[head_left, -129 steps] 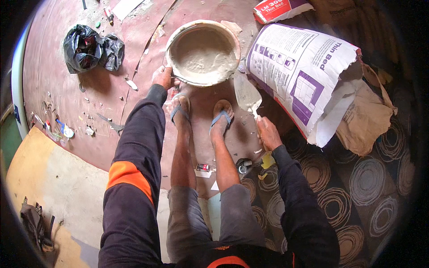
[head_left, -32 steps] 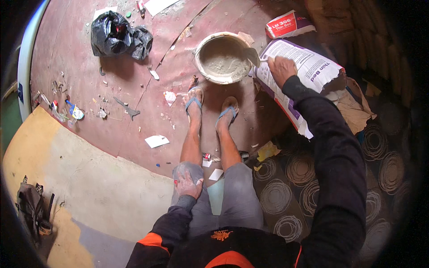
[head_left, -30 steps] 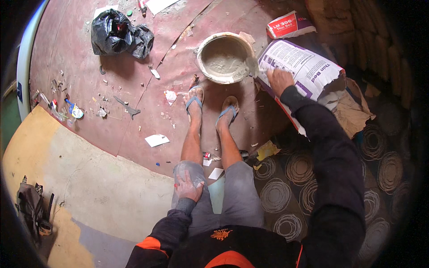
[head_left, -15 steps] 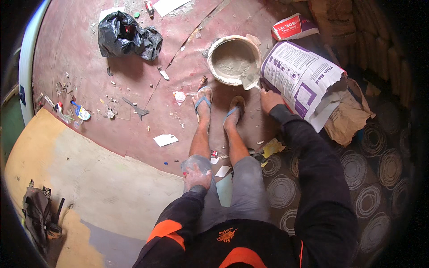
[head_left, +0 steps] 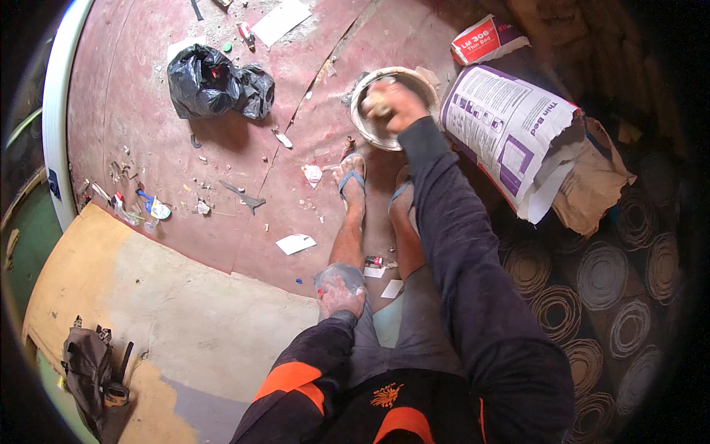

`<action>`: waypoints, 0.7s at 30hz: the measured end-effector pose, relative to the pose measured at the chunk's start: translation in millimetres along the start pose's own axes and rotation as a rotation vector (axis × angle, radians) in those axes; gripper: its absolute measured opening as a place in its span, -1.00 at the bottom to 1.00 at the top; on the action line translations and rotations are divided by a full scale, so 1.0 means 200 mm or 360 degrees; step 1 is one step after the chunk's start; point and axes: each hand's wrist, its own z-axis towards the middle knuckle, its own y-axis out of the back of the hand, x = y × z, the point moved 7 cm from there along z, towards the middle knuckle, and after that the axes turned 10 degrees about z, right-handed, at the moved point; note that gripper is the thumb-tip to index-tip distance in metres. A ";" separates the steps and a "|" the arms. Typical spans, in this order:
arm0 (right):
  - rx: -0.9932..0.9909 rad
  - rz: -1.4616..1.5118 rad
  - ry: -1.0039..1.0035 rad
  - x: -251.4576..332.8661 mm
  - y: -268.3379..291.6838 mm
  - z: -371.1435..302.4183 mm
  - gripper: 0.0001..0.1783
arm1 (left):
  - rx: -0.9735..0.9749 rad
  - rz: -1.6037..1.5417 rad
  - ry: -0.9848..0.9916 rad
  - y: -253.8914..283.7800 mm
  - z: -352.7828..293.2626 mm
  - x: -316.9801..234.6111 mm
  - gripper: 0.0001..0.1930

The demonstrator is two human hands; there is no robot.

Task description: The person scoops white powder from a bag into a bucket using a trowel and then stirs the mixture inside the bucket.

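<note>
The white bag (head_left: 503, 122) to your right bears a dark two-word heading near its torn end, fine print in lines too small to read, a row of small pictograms and a purple diagram panel. Beyond it, the torn packet (head_left: 488, 39) shows you white letters and a number on red. On your black top (head_left: 444, 399), small orange lettering sits above an orange emblem (head_left: 387, 397).

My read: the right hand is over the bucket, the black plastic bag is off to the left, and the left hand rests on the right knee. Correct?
Not the knee: in the head view, the left hand rests on the left knee.
</note>
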 end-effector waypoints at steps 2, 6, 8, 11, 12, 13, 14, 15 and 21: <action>0.0017 0.0742 -0.0103 0.14 0.11 -0.08 -0.79 | -0.0115 -0.0021 -0.0036 0.01 0.00 0.00 -0.17; -0.0271 0.0667 -0.0042 0.19 0.49 -0.41 -0.72 | -0.0145 0.0018 -0.0049 0.01 0.01 -0.02 -0.17; -0.0086 0.0478 -0.0225 0.12 0.57 -0.57 -0.66 | -0.0161 0.0019 -0.0053 0.03 0.01 -0.03 -0.18; -0.0416 -0.0242 -0.0277 0.01 0.80 -0.72 -0.64 | 0.0105 0.0006 -0.0015 -0.01 -0.01 -0.05 -0.12; -0.0535 -0.0383 -0.0346 -0.03 0.86 -0.74 -0.64 | 0.0082 0.0031 0.0004 0.00 -0.02 -0.06 -0.12; -0.0478 -0.0645 -0.0295 -0.03 0.90 -0.75 -0.65 | 0.0051 0.0056 0.0035 0.00 -0.03 -0.07 -0.12; -0.0440 -0.0639 -0.0300 -0.06 0.94 -0.74 -0.65 | 0.0064 0.0063 0.0032 -0.01 -0.04 -0.08 -0.12; -0.0399 -0.0749 -0.0296 -0.08 0.98 -0.71 -0.67 | 0.0058 0.0044 0.0041 -0.03 -0.04 -0.09 -0.12; -0.0616 -0.1129 -0.0322 -0.19 1.31 -0.77 -0.57 | 0.0023 0.0071 0.0053 -0.14 -0.04 -0.13 -0.14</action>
